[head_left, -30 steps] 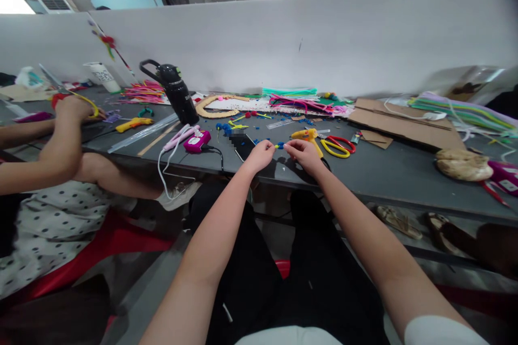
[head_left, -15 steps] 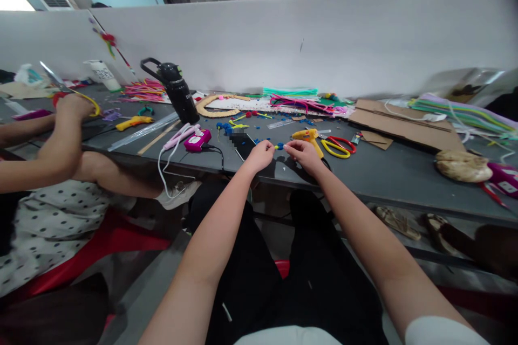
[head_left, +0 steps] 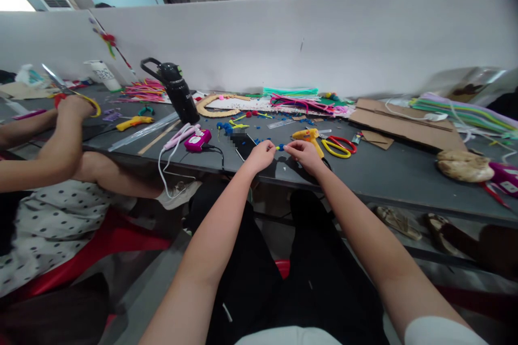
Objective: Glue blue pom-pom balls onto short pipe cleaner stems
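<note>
Still pinching a blue-and-yellow piece (head_left: 281,147) between left hand (head_left: 261,156) and right hand (head_left: 304,153), grip near-closed, barely shifting, suggesting fine work, with glue gun (head_left: 301,135) at two o'clock.

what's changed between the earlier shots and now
Nothing has visibly moved, and nothing was taken up or let go. The left hand and right hand still hold the small blue-and-yellow piece between their fingertips. The phone, yellow glue gun and black bottle stayed put.
</note>
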A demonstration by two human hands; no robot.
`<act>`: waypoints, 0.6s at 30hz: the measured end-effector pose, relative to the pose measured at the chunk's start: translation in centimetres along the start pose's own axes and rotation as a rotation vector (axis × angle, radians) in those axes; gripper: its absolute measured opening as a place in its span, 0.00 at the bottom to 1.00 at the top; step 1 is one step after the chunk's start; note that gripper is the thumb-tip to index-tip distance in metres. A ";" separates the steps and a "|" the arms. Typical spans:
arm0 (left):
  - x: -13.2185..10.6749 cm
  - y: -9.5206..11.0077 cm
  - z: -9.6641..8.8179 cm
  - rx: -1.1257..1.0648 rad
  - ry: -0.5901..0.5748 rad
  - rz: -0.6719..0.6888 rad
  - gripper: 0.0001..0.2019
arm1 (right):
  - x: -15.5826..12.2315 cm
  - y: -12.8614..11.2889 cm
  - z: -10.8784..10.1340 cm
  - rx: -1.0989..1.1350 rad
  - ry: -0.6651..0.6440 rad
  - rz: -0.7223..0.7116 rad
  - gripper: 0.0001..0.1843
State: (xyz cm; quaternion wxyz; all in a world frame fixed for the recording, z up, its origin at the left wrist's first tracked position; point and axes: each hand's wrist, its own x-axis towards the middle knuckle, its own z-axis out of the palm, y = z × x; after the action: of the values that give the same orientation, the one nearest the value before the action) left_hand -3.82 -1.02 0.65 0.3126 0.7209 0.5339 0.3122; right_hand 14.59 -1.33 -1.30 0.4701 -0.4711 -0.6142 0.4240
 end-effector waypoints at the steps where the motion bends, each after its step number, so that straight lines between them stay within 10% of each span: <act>1: 0.0 -0.1 0.0 0.005 0.001 0.007 0.07 | 0.0 0.0 0.0 0.002 0.000 -0.001 0.23; 18: 0.1 0.0 -0.1 0.096 0.006 0.010 0.07 | 0.2 0.2 -0.1 0.021 -0.021 0.044 0.19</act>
State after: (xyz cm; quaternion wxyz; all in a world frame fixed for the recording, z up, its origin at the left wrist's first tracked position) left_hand -3.84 -0.89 0.71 0.2746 0.7365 0.5458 0.2902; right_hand 14.70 -1.13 -1.44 0.4592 -0.4748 -0.6043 0.4456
